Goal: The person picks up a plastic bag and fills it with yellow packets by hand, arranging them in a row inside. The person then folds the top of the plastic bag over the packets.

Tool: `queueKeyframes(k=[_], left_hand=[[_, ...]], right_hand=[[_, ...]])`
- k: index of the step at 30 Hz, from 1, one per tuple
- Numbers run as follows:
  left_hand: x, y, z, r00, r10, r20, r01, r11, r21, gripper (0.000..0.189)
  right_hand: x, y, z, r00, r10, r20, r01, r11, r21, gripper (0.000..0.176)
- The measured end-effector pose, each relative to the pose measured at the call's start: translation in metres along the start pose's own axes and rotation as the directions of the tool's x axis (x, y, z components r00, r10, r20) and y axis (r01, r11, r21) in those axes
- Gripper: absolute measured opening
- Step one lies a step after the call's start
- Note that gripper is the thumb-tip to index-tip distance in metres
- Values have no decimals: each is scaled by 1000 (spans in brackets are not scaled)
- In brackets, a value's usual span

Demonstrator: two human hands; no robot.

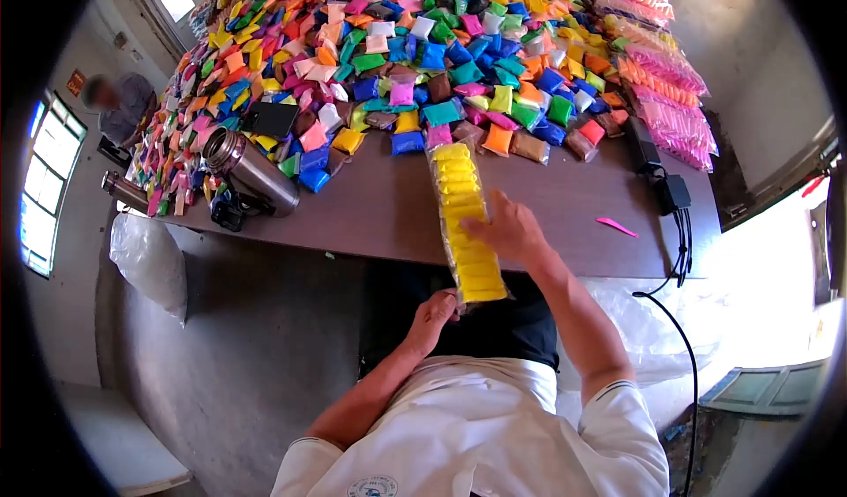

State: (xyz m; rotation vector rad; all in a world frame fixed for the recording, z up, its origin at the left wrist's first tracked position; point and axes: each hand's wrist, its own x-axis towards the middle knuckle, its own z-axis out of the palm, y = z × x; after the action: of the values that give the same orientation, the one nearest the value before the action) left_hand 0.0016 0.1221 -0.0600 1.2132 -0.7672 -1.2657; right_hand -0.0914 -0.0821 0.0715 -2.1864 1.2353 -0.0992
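A long clear plastic bag [460, 201] with a column of small yellow packets inside slants from the table down over its front edge. At its lower end my left hand [431, 320] is closed on the bag's near corner, the fingertips partly hidden under it. My right hand [513, 230] is over the bag's right side, fingers apart, with a fingertip right at the yellow packets. Beyond the bag's far end lies a large heap of small coloured packets [406, 91], pink and blue ones nearest.
A steel thermos [265, 179] and a black flat object [270, 119] are at the left. A pink plastic tool [617, 227] and a black adapter with cable [672, 194] lie right. Filled bags [662, 100] are stacked back right. Another person [128, 109] is at far left.
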Motion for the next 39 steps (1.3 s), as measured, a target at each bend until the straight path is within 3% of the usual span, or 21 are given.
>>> queueKeyframes(k=[4,8,11,15,17,20,23,26,29,31,32,34,37,38,39], left_hand=[[1,2,-4,997,-70,18,72,989,-129,55],[0,2,-8,990,-107,86,127,953,-274,64],[-4,14,-8,992,-71,107,106,922,-371,61],[-11,18,-12,990,-51,133,90,948,-304,63],[-18,20,-13,997,-28,66,41,978,-204,58],[-24,21,-16,998,-46,-37,38,980,-194,50],[-26,20,-23,997,-23,-73,9,982,-188,43],[-28,21,-26,984,-23,-174,-12,980,-198,40],[-28,16,-37,977,-7,-214,-46,968,-245,37],[-31,21,-40,967,27,-254,-94,962,-255,37],[-32,23,-43,958,21,-287,-101,958,-267,38],[-34,36,-43,955,45,-293,-128,953,-273,39],[-37,42,-52,948,66,-312,-157,949,-275,46],[-38,41,-56,945,67,-319,-159,949,-272,53],[-39,40,-61,947,73,-312,-164,946,-279,56]], right_hand=[[-5,-2,15,993,-14,-115,20,998,58,63],[-5,-4,20,996,38,-75,-28,990,139,63],[-6,-3,27,995,37,-96,-24,990,137,73],[-14,-6,35,989,54,-137,-27,980,196,65],[-19,-8,38,984,50,-174,-14,979,202,63],[-20,-8,38,986,44,-158,2,960,281,51],[-5,2,26,982,-54,-182,83,985,154,45],[18,12,9,943,-26,-333,134,942,307,41],[53,20,2,842,-87,-532,178,976,122,47],[70,17,0,786,-192,-587,336,931,146,37],[75,15,0,777,-184,-602,329,934,139,37],[84,11,3,688,-367,-626,534,840,94,34],[98,7,14,641,-418,-644,626,770,124,32],[103,8,19,637,-414,-651,623,773,118,32],[105,8,22,785,-369,-498,514,836,192,30]])
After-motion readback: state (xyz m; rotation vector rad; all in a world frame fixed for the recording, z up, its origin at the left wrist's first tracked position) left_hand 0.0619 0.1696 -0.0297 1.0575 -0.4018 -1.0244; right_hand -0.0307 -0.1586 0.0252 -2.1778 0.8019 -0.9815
